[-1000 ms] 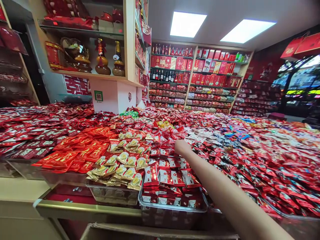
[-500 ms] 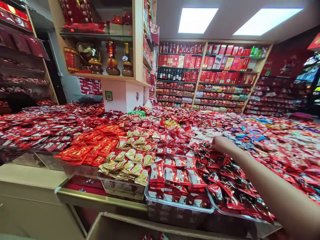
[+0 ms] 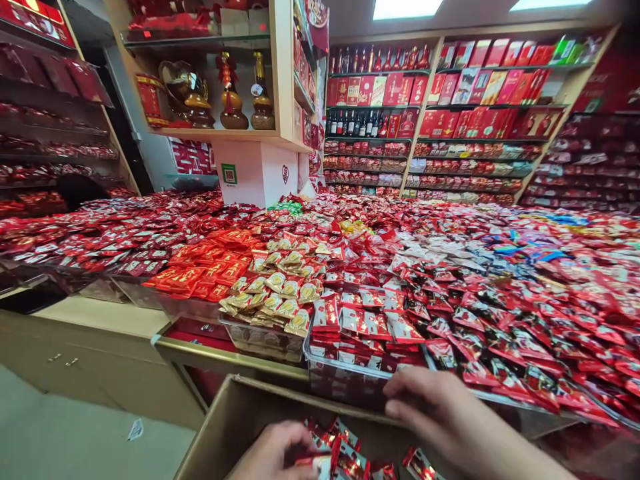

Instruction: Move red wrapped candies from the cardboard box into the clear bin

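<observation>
Below the trays: a box (image 3: 235, 417) sat at the counter's foot, red packets (image 3: 350, 453) inside.
Left hand (image 3: 275, 453): in the box, fingers curled on packets.
Right hand (image 3: 435, 410): over the box's far rim, fingers bent, whether it gripped anything couldn't be told.
Nearer hand: left, directly on the packets.
Tray (image 3: 350, 373): just beyond the box.

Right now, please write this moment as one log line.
left hand: holds red packets in box | right hand: over box, nothing visibly held | tray: behind
</observation>
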{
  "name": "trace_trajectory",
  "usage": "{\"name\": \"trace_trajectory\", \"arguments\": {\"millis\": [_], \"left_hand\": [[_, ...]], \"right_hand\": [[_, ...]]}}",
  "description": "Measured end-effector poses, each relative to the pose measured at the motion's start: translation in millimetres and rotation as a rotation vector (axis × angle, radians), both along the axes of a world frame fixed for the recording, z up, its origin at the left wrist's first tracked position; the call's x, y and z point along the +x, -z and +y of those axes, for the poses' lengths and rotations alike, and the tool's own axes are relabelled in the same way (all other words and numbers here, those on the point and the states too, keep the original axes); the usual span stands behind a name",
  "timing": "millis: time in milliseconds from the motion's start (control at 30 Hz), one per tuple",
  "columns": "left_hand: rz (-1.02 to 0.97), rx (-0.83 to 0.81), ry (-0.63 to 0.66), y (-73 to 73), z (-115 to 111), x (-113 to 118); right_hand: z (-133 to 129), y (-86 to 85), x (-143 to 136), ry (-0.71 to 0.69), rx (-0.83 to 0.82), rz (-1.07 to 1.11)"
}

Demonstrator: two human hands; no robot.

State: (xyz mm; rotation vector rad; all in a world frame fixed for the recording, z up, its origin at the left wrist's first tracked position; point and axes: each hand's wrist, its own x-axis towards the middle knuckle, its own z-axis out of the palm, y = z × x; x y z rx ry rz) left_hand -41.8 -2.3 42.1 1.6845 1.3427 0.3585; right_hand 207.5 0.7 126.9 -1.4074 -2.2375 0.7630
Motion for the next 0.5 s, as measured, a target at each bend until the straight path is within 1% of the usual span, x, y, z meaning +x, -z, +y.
{"name": "trace_trajectory", "arguments": {"millis": [33, 100, 133, 200, 300, 367, 433, 500], "left_hand": [[-0.148, -0.015, -0.047, -9.2, 1, 7], [-0.452, -0.034, -0.132, -27.1, 3, 21], [-0.555, -0.049, -0.170, -34.7, 4, 27], [-0.671, -0.061, -0.224, -45.4, 6, 35], [-0.747, -0.049, -0.299, -50.1, 4, 40], [-0.825, -0.095, -0.322, -48.5, 1, 41], [-0.907, -0.161, -0.291, -46.0, -2, 43], [-0.927, -0.176, -0.242, -43.7, -4, 45]], "right_hand": [[-11, 10.4, -10, -0.034, -0.079, 0.073], [-23, 27.4, -27, -0.058, -0.182, 0.239], [-25, 33.6, -33, -0.057, -0.219, 0.338], [-24, 41.6, -40, -0.015, -0.297, 0.542], [-21, 45.1, -43, 0.059, -0.429, 0.810], [-20, 45.2, -42, 0.105, -0.472, 0.908], [-20, 46.3, -40, 0.146, -0.499, 0.961], [-20, 48.9, -40, 0.171, -0.534, 0.999]]}}
